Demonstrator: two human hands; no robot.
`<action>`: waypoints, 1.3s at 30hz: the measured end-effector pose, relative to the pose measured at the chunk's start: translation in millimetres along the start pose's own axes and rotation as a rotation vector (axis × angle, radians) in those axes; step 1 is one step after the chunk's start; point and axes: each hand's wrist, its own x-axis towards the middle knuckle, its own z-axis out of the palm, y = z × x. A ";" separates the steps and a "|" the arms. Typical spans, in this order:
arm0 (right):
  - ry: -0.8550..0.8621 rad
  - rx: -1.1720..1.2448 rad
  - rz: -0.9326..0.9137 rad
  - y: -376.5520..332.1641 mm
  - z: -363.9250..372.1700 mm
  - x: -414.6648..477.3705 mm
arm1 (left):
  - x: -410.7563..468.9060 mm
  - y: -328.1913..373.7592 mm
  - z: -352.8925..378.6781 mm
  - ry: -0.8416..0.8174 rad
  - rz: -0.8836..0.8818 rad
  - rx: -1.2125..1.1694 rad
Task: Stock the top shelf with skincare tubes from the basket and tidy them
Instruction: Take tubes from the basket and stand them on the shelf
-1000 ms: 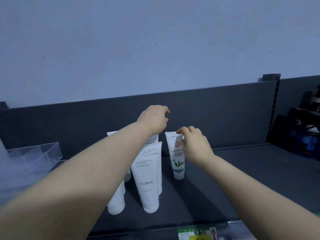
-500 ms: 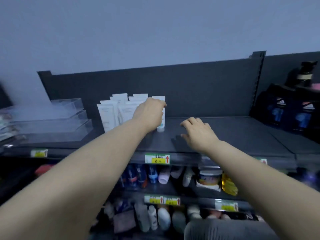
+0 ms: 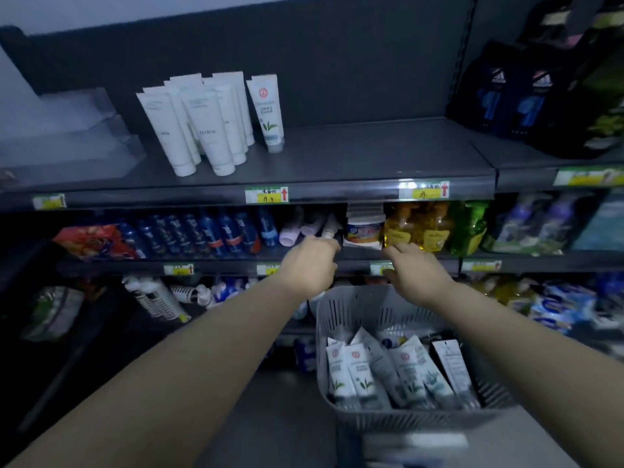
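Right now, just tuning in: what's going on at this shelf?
A person is restocking a shop shelf. The left hand and the right hand hover empty near the far rim of the grey basket, which holds more leaf-print tubes. On the top shelf a cluster of white tubes stands upright, with one leaf-print tube just right of it.
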 end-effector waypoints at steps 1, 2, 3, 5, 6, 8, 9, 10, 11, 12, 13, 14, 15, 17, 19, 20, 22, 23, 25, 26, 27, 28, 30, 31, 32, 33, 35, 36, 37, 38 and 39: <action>-0.035 -0.002 0.025 4.2 8.8 -8.3 | -2.4 2.8 12.2 -0.037 0.006 -0.018; -0.068 -0.005 0.050 8.2 17.6 -16.9 | -5.1 6.2 23.9 -0.069 0.021 -0.036; -0.092 -0.003 0.075 12.9 27.9 -25.4 | -7.1 9.0 35.5 -0.099 0.033 -0.052; -0.137 0.019 0.124 22.3 47.4 -41.2 | -9.4 14.3 55.7 -0.143 0.024 -0.086; -0.178 0.029 0.149 26.7 56.8 -49.4 | -12.6 16.8 64.6 -0.168 0.001 -0.108; -0.271 0.016 0.191 36.0 74.7 -64.0 | -19.2 20.8 82.7 -0.228 -0.013 -0.151; -0.310 0.004 0.210 41.1 83.1 -69.3 | -21.5 22.3 92.0 -0.259 -0.002 -0.176; -0.344 -0.001 0.228 46.0 90.4 -72.5 | -23.1 23.4 100.5 -0.283 0.008 -0.199; -0.375 -0.001 0.242 50.3 97.1 -73.6 | -23.0 23.8 109.1 -0.302 0.006 -0.216; -0.405 0.000 0.248 54.1 103.7 -73.3 | -21.6 25.1 116.8 -0.322 -0.010 -0.225; -0.439 -0.003 0.246 57.7 110.7 -71.9 | -19.5 26.2 125.0 -0.339 -0.037 -0.235; -0.473 -0.005 0.236 60.8 118.0 -69.8 | -16.7 28.0 132.7 -0.349 -0.066 -0.242; -0.503 -0.002 0.221 63.7 126.0 -66.9 | -13.2 29.2 141.1 -0.364 -0.095 -0.247; -0.553 0.010 0.187 68.4 141.9 -59.5 | -6.6 31.7 155.6 -0.408 -0.149 -0.233; -0.595 0.013 0.158 72.9 157.9 -51.0 | 1.2 32.2 170.1 -0.462 -0.178 -0.191; -0.620 0.011 0.150 75.3 165.9 -46.8 | 5.0 32.2 175.9 -0.483 -0.191 -0.180; -0.669 0.000 0.129 81.9 179.6 -38.3 | 13.2 32.0 185.9 -0.498 -0.230 -0.214; -0.680 0.000 0.110 86.3 186.1 -34.1 | 16.4 31.7 190.2 -0.499 -0.256 -0.237; -0.670 -0.002 0.050 96.0 199.4 -24.6 | 21.0 31.4 198.1 -0.519 -0.305 -0.263; -0.663 -0.005 0.022 100.4 206.1 -20.2 | 22.4 31.4 201.8 -0.531 -0.321 -0.266; -0.660 -0.007 0.005 104.2 212.7 -15.9 | 23.4 30.7 205.5 -0.540 -0.335 -0.271; -0.662 -0.008 -0.006 106.9 218.0 -11.5 | 23.9 30.4 207.8 -0.544 -0.348 -0.277; -0.685 -0.027 -0.039 109.4 226.9 -5.1 | 23.0 28.9 211.3 -0.562 -0.374 -0.277; -0.701 -0.042 -0.065 109.4 230.7 -3.4 | 22.2 27.6 212.5 -0.572 -0.383 -0.269; -0.720 -0.053 -0.093 109.0 233.8 -3.2 | 21.3 26.3 213.7 -0.587 -0.390 -0.256; -0.732 -0.047 -0.114 108.4 236.0 -4.3 | 21.1 25.0 214.8 -0.599 -0.396 -0.244; -0.727 0.018 -0.110 107.1 236.6 -10.6 | 23.9 23.0 218.4 -0.608 -0.408 -0.227; -0.694 0.057 -0.094 107.2 236.1 -14.8 | 26.2 23.3 220.8 -0.611 -0.418 -0.226; -0.631 0.096 -0.075 106.9 234.7 -18.1 | 28.8 22.9 222.7 -0.615 -0.426 -0.228; -0.571 0.139 -0.049 106.7 232.6 -20.3 | 31.7 23.6 224.6 -0.617 -0.430 -0.232; -0.535 0.211 -0.007 107.2 229.4 -22.6 | 34.6 25.6 228.0 -0.623 -0.429 -0.237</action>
